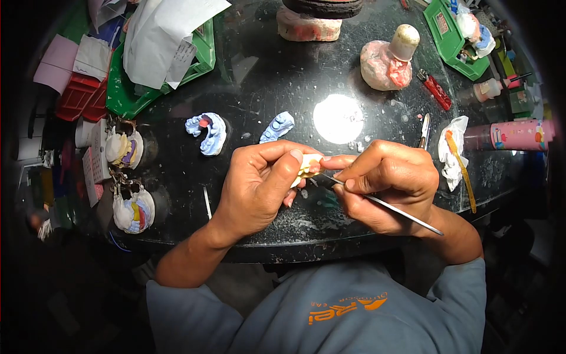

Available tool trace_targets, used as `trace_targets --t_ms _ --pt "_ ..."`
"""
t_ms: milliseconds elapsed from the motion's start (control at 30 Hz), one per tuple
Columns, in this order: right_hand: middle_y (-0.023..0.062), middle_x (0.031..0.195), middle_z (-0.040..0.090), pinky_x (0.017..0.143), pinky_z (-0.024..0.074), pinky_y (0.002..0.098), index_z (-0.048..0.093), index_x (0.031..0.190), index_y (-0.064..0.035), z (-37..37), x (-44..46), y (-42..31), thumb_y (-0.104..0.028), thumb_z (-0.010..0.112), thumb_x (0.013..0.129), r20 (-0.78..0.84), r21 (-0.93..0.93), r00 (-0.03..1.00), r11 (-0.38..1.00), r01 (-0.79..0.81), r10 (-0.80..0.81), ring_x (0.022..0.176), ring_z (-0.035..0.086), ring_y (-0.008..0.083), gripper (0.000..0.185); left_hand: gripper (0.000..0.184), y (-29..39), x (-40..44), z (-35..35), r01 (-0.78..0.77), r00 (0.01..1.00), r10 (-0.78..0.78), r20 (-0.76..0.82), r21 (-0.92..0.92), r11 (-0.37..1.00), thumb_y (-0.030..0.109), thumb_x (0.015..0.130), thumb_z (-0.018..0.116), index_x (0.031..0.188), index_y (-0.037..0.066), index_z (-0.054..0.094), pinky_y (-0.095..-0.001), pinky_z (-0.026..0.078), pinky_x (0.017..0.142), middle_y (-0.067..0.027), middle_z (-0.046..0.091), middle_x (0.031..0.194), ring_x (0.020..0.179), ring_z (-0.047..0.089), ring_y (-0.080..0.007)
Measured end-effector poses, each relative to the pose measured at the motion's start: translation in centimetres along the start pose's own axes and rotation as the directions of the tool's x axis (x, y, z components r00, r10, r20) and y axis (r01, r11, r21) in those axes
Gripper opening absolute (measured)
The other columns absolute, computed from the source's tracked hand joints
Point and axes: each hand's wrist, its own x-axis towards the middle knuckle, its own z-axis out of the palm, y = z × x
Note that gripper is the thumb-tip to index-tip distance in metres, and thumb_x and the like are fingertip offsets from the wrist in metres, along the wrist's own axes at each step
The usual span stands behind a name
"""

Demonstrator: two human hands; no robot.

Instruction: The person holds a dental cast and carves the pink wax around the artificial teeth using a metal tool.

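Note:
Between the thumb and fingers of my left hand (250, 189) is a small white and yellow dental cast (302, 171), held up over the dark table (183, 189). My right hand (392, 180) grips a thin metal carving tool (408, 218) like a pen. The tool's dark tip reaches close to the cast; whether it touches cannot be made out. One finger of the right hand stretches to the cast's edge. Beyond my hands lie a horseshoe-shaped blue dental cast (216, 134) with a red patch and a shorter blue cast piece (277, 126).
Two articulators with casts (125, 148) (135, 211) stand at left. Green bins (127, 103) (445, 41) sit at the back corners. A wax-smeared round pot with a white cap (383, 68), a red lighter (435, 91), a knife (424, 131) and a pink bottle (522, 135) are at right.

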Motion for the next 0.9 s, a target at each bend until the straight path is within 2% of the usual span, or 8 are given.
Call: trace_targets --t_ms 367,467,667,767,900 --pt "0.0116 0.080 0.071 0.088 0.0679 0.0411 0.066 0.075 0.0032 -0.11 0.08 -0.04 0.014 0.077 0.076 0.019 0.006 1.000 1.000 -0.002 0.002 0.075 0.075 0.0209 0.016 0.037 -0.43 0.06 0.00 -0.050 0.999 0.050 0.000 -0.005 0.999 0.027 0.110 0.061 0.116 -0.007 0.073 -0.0190 0.050 0.061 -0.0069 0.075 0.097 0.071 0.060 -0.0033" --pt "0.0141 0.080 0.071 0.090 0.0676 0.0452 0.068 0.082 0.0034 -0.37 0.02 0.41 0.013 0.077 0.081 0.050 0.011 0.997 0.999 0.050 -0.051 0.075 0.076 0.0194 0.013 0.036 -0.33 0.05 0.01 -0.043 0.999 0.043 -0.001 -0.007 0.999 0.026 0.110 0.060 0.116 -0.007 0.073 -0.0189 0.050 0.061 -0.0068 0.075 0.097 0.071 0.059 -0.0032" --pt "0.0139 0.079 0.071 0.091 0.0672 0.0460 0.068 0.081 0.0034 -0.28 -0.01 0.39 0.012 0.077 0.081 0.040 -0.009 0.998 0.999 0.039 -0.038 0.075 0.076 0.0191 0.012 0.035 -0.41 0.03 0.02 -0.048 0.999 0.048 -0.001 -0.003 0.999 0.025 0.110 0.060 0.117 -0.007 0.073 -0.0187 0.049 0.060 -0.0065 0.075 0.097 0.071 0.059 -0.0027" --pt "0.0117 0.079 0.071 0.089 0.0675 0.0422 0.067 0.076 0.0029 -0.07 0.08 -0.01 0.014 0.076 0.077 0.013 0.038 1.000 0.999 -0.011 0.010 0.075 0.075 0.0209 0.015 0.035 -0.36 0.04 0.08 -0.049 0.999 0.049 0.000 -0.006 0.999 0.025 0.111 0.059 0.117 -0.007 0.073 -0.0186 0.049 0.060 -0.0062 0.075 0.097 0.070 0.059 -0.0025" --pt "0.0119 0.079 0.072 0.090 0.0673 0.0427 0.067 0.076 0.0030 -0.03 -0.01 0.02 0.014 0.076 0.077 -0.004 0.024 1.000 1.000 -0.015 0.015 0.075 0.075 0.0208 0.015 0.036 -0.43 0.02 0.00 -0.054 0.999 0.054 0.000 -0.008 0.998 0.025 0.110 0.060 0.117 -0.007 0.074 -0.0184 0.048 0.060 -0.0059 0.075 0.096 0.069 0.058 -0.0021"
